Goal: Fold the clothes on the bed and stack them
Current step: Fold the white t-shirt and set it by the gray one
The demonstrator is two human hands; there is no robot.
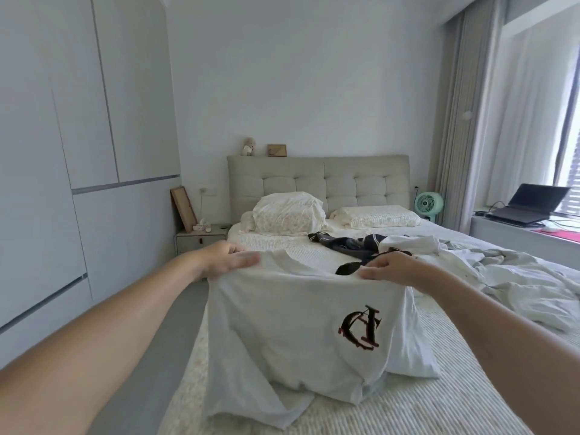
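Both hands (224,259) (389,268) outstretched, pinching

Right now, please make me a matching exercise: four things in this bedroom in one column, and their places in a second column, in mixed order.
Things:
1. white T-shirt
2. green fan
3. laptop
4. teddy bear

Places:
A. on top of the headboard
B. on the ledge by the window
C. held up by both hands over the bed
D. right of the headboard, beside the curtain

Pairs: 1-C, 2-D, 3-B, 4-A
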